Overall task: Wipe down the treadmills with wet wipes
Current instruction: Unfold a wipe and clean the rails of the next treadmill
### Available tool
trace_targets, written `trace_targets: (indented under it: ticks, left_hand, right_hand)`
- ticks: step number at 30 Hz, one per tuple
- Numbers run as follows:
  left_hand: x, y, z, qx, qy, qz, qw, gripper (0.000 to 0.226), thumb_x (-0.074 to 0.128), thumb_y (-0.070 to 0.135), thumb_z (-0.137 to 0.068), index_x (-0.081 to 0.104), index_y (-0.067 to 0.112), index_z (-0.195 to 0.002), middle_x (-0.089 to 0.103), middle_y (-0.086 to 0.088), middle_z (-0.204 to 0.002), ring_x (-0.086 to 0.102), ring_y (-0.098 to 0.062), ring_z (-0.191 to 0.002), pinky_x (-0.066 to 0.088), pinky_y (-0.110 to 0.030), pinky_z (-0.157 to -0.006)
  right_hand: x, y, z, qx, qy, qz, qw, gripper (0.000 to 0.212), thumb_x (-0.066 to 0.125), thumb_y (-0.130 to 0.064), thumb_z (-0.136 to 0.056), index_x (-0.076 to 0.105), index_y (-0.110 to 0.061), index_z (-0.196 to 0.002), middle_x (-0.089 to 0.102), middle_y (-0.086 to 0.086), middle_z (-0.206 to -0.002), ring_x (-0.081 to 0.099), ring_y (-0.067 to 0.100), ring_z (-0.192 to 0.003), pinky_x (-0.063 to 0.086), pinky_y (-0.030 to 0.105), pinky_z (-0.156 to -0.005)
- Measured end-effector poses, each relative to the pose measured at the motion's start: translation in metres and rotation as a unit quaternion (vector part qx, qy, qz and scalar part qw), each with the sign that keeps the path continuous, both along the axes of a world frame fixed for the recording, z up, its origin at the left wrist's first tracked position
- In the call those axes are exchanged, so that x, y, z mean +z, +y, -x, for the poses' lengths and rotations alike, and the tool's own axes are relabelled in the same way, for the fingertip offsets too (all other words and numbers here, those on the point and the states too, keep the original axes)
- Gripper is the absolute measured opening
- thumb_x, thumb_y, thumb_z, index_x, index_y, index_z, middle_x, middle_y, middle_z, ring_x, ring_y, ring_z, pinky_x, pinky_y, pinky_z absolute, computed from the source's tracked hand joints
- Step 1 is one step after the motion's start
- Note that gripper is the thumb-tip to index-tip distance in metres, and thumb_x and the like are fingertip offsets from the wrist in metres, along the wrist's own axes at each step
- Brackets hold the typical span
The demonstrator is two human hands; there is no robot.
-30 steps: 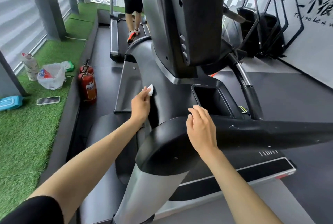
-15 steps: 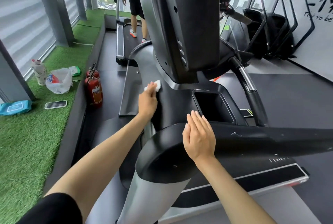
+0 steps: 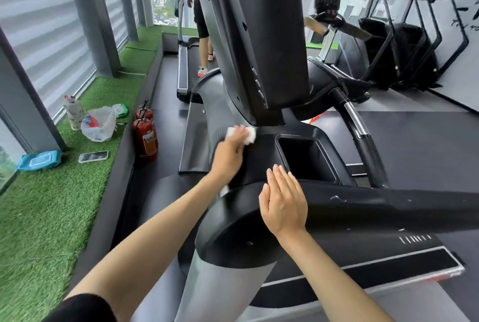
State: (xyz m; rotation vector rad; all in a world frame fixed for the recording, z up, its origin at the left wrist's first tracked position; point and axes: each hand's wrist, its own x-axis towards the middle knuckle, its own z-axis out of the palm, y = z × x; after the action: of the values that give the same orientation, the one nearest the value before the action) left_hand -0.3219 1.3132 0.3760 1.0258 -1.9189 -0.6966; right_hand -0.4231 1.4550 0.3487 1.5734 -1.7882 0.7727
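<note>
A person's left hand [image 3: 229, 150] holds a white wet wipe [image 3: 248, 135] against the black plastic shroud of a treadmill [image 3: 233, 231], just below the back of its console [image 3: 259, 36]. The fingers are bent over the wipe, whose crumpled ends stick out on either side of them; the hand is blurred. The left arm reaches forward, nearly straight, and a black sleeve shows at its upper end.

The right hand [image 3: 283, 202] lies nearer the body and to the right of the wipe, well apart from it. It is flat and relaxed, fingers straight and together. The palm rests on the rounded black end of the handrail, and the fingertips point toward the rectangular cup-holder recess [image 3: 303, 155] just ahead of them.

Left of the left hand, two red fire extinguishers [image 3: 145, 137] stand at the edge of a strip of artificial turf [image 3: 46, 218]. Farther left on the turf lie a phone [image 3: 93, 156], a blue pack of wipes [image 3: 39, 160], a plastic bag [image 3: 99, 124] and a bottle [image 3: 74, 113]. Beyond the left hand, another person [image 3: 202, 23] stands on a second treadmill.
</note>
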Motion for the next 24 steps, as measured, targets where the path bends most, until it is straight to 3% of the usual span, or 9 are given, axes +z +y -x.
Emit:
trace_targets:
  ticks: [2,4,7,9,11,13,17,21,24]
  left_hand:
    - [-0.009,0.022,-0.005,-0.133,-0.047,0.101,0.985,0.043,0.042,-0.006,-0.096,0.054,0.007,-0.135,0.04,0.004,-0.145,0.031,-0.008,-0.137,0.014,-0.004,-0.11]
    - [-0.014,0.024,-0.022,-0.188,-0.076,0.136,0.97,0.041,0.044,-0.006,-0.096,0.054,0.005,-0.134,0.04,0.007,-0.142,0.028,-0.003,-0.137,0.014,-0.012,-0.115]
    - [-0.01,0.002,-0.036,-0.084,-0.048,0.067,0.993,0.037,0.045,-0.002,-0.098,0.057,0.007,-0.132,0.047,-0.001,-0.142,0.037,-0.013,-0.136,0.02,-0.018,-0.115]
    - [-0.004,-0.012,-0.031,0.04,-0.005,-0.036,0.999,0.036,0.041,0.004,-0.101,0.055,0.009,-0.134,0.046,-0.005,-0.143,0.038,-0.018,-0.137,0.017,-0.009,-0.109]
    - [0.002,-0.008,-0.018,0.075,0.004,-0.061,0.995,0.037,0.04,0.002,-0.101,0.054,0.008,-0.134,0.043,-0.006,-0.145,0.035,-0.019,-0.139,0.012,0.002,-0.101]
    - [0.003,0.01,-0.011,-0.005,-0.017,-0.001,1.0,0.038,0.043,-0.002,-0.098,0.056,0.006,-0.133,0.043,-0.003,-0.145,0.033,-0.017,-0.14,0.01,0.004,-0.101]
    - [-0.015,0.04,-0.042,-0.208,-0.092,0.109,0.968,0.04,0.048,-0.008,-0.095,0.055,0.004,-0.133,0.043,0.0,-0.143,0.029,-0.006,-0.138,0.017,-0.012,-0.114]
    - [-0.019,0.025,-0.069,-0.05,-0.035,0.01,0.998,0.037,0.046,-0.005,-0.097,0.056,0.002,-0.132,0.04,-0.016,-0.148,0.034,-0.027,-0.14,0.019,-0.005,-0.109]
    - [-0.019,0.028,-0.057,0.05,-0.029,-0.039,0.998,0.031,0.046,0.006,-0.099,0.058,0.003,-0.128,0.045,-0.023,-0.137,0.041,-0.037,-0.128,0.027,-0.004,-0.093]
  right_hand:
    - [0.0,0.0,0.0,0.001,0.004,-0.008,1.0,0.044,0.038,-0.021,-0.092,0.069,0.004,-0.111,0.067,0.021,-0.116,0.063,0.03,-0.114,0.043,0.039,-0.104]
    - [-0.001,0.0,0.0,0.003,0.003,-0.009,1.0,0.044,0.038,-0.022,-0.092,0.069,0.004,-0.112,0.067,0.021,-0.116,0.062,0.03,-0.114,0.043,0.039,-0.104]
    - [-0.001,-0.001,0.001,-0.003,-0.002,-0.005,1.0,0.044,0.038,-0.022,-0.092,0.069,0.004,-0.111,0.067,0.021,-0.116,0.063,0.031,-0.114,0.039,0.038,-0.105]
    - [-0.001,-0.001,0.001,-0.002,-0.007,-0.009,1.0,0.045,0.038,-0.022,-0.092,0.069,0.004,-0.112,0.067,0.021,-0.116,0.063,0.031,-0.114,0.04,0.038,-0.105]
    - [0.0,0.001,0.0,-0.001,-0.009,-0.012,1.0,0.045,0.037,-0.022,-0.092,0.069,0.004,-0.112,0.067,0.021,-0.116,0.063,0.031,-0.114,0.044,0.04,-0.103]
    - [0.002,0.001,-0.001,0.0,-0.006,-0.013,1.0,0.045,0.037,-0.022,-0.092,0.069,0.004,-0.112,0.067,0.022,-0.116,0.063,0.031,-0.114,0.045,0.04,-0.103]
    - [0.001,0.001,0.0,0.005,0.0,-0.009,1.0,0.045,0.038,-0.02,-0.092,0.068,0.006,-0.111,0.067,0.023,-0.115,0.063,0.032,-0.113,0.036,0.037,-0.105]
    - [0.002,0.0,0.001,0.004,-0.004,-0.005,1.0,0.044,0.038,-0.02,-0.092,0.069,0.005,-0.111,0.067,0.022,-0.115,0.063,0.032,-0.113,0.038,0.038,-0.104]
    - [0.002,0.002,-0.001,-0.001,-0.001,-0.016,1.0,0.045,0.037,-0.021,-0.092,0.069,0.004,-0.112,0.067,0.021,-0.116,0.063,0.031,-0.114,0.04,0.038,-0.104]
